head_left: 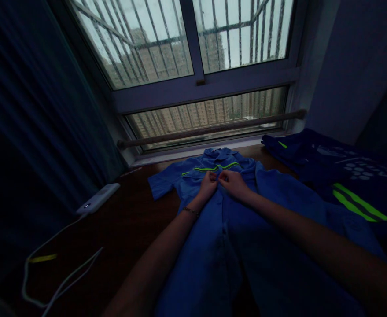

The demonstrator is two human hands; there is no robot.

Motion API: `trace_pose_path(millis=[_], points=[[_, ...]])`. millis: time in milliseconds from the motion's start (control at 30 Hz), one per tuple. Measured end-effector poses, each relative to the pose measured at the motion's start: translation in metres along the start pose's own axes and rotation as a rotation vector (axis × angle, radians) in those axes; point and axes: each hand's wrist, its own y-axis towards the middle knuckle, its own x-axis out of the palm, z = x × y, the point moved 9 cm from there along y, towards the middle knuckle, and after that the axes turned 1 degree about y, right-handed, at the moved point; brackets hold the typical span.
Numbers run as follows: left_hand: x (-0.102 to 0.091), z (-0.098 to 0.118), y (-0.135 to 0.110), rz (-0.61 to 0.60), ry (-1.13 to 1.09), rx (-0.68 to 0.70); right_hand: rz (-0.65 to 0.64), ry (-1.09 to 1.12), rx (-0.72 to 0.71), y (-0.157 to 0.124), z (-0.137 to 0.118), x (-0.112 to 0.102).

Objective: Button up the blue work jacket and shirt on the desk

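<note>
A blue short-sleeved work shirt (193, 224) with yellow-green stripes across the chest lies spread on a dark wooden surface, its collar toward the window. Both hands meet at its front placket, just below the stripes. My left hand (208, 184), with a bracelet at the wrist, pinches the left edge of the placket. Close beside it, my right hand (233, 183) has its fingers closed on the cloth from the other side. Any button between the fingertips is too small and dark to make out. Lower down, the shirt front parts in a gap.
A dark blue garment (355, 176) with yellow-green stripes and white print lies at the right. At the left, a white power strip (99, 198) trails a white cable (64, 281). A curtain (41, 101) hangs at the left. Beyond the shirt, a metal rail (213, 129) crosses the barred window.
</note>
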Motion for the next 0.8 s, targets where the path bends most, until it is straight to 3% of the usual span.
trace_pose_path(millis=[133,233,367,567,800], points=[[-0.006,0.004,0.016,0.014,0.156,0.111,-0.118,-0.293,-0.086,-0.03,-0.019,0.012],[-0.01,0.007,0.026,0.038,0.196,0.139,-0.118,-0.408,-0.066,-0.047,-0.007,0.015],[-0.011,0.015,0.026,0.067,0.259,0.164,-0.052,-0.381,-0.039,-0.054,0.009,0.008],[-0.014,0.038,-0.017,0.109,0.399,0.206,-0.071,-0.391,-0.023,-0.054,0.012,0.008],[-0.003,0.045,-0.077,-0.141,0.56,0.252,-0.112,-0.428,-0.018,-0.056,0.01,0.011]])
